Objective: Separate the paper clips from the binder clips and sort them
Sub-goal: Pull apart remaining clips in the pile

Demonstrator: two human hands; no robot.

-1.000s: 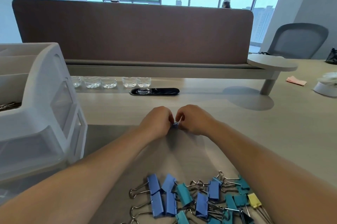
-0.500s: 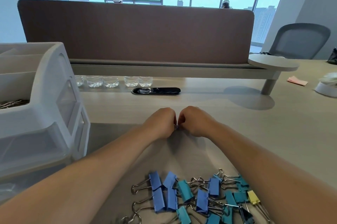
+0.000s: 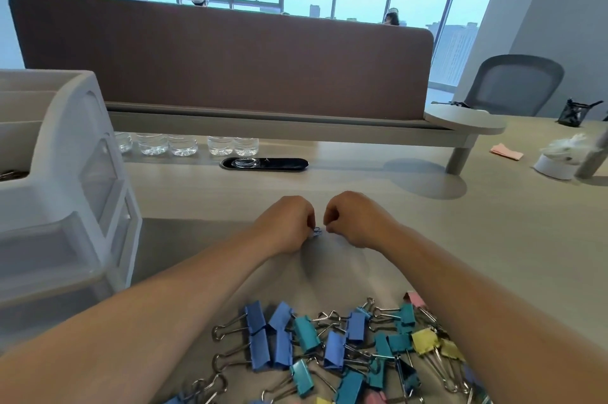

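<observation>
My left hand (image 3: 286, 226) and my right hand (image 3: 357, 219) are curled into loose fists side by side above the desk, a small gap between them. A small paper clip (image 3: 316, 232) sticks out of my left hand's fingertips into that gap. My right hand's fingers are pinched together close to the clip; whether they hold anything is hidden. A pile of binder clips (image 3: 329, 347) in blue, teal, yellow and pink lies on the desk between my forearms, near the bottom edge. Some paper clips (image 3: 10, 174) show in the top tray of the white drawer organizer (image 3: 65, 193) at the left.
A brown divider panel (image 3: 223, 64) on a low shelf runs across the back. Several clear cups (image 3: 184, 144) and a black cable slot (image 3: 265, 163) sit below it. At the right are a grey chair (image 3: 513, 84), a pink note (image 3: 506, 151) and a white round object (image 3: 556, 163).
My hands were pressed together around a small blue item; now they have drawn slightly apart, and the paper clip shows at my left fingertips. The view has tilted down a little.
</observation>
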